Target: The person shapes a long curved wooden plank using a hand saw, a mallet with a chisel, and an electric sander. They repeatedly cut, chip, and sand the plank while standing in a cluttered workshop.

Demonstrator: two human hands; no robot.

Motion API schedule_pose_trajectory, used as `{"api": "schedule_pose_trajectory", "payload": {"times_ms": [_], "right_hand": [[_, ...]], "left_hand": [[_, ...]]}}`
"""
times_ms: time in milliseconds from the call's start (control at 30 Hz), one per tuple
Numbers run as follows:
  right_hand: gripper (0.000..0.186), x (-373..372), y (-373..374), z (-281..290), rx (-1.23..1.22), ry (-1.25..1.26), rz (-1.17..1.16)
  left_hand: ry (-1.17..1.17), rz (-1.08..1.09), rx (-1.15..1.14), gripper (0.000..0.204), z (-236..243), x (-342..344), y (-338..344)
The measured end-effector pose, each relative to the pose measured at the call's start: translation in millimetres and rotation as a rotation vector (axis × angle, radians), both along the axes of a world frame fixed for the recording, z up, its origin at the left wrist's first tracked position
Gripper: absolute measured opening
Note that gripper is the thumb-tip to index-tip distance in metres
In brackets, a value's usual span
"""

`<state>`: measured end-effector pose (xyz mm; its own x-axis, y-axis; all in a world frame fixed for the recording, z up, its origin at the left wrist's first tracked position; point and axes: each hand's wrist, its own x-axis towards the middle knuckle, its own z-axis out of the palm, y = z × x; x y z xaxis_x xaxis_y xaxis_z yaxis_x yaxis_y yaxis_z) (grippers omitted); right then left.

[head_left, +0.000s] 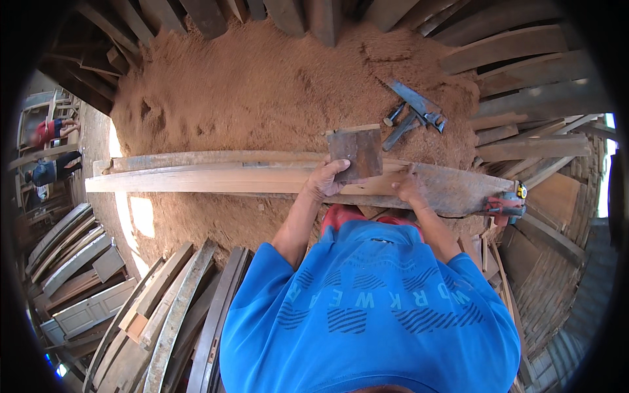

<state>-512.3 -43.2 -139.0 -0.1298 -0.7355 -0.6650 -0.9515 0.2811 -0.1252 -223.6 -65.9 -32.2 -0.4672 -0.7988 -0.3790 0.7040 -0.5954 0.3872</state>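
My left hand [325, 180] grips a square, dark brown piece of wood [355, 154] by its lower left corner, thumb on top. The piece is held up over a long pale wooden beam [216, 179] that lies across in front of me. My right hand [411, 190] is closed just right of that piece, over the beam near a wide grey-brown plank [452, 188]. Whatever its fingers hold, if anything, is too small to make out. Past the beam, a handsaw [416, 101] and a hammer [401, 128] lie on the sawdust.
A red power tool [504, 207] and a yellow tape measure [521, 190] sit at the plank's right end. Sawdust [249, 92] covers the ground ahead. Timber boards [173, 308] stand stacked at lower left and along the far and right sides. Two people [49, 171] are far left.
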Motion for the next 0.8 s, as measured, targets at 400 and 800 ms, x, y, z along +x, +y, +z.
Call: {"api": "schedule_pose_trajectory", "payload": {"times_ms": [400,800], "right_hand": [[0.082,-46,-30,16,0.080,-0.196,0.226],[0.061,-280,-68,1,-0.324,-0.157,0.304]], "left_hand": [[0.121,0.530,0.426,0.037,3,-64,35],[0.045,0.753,-0.031,0.038,10,-206,79]]}}
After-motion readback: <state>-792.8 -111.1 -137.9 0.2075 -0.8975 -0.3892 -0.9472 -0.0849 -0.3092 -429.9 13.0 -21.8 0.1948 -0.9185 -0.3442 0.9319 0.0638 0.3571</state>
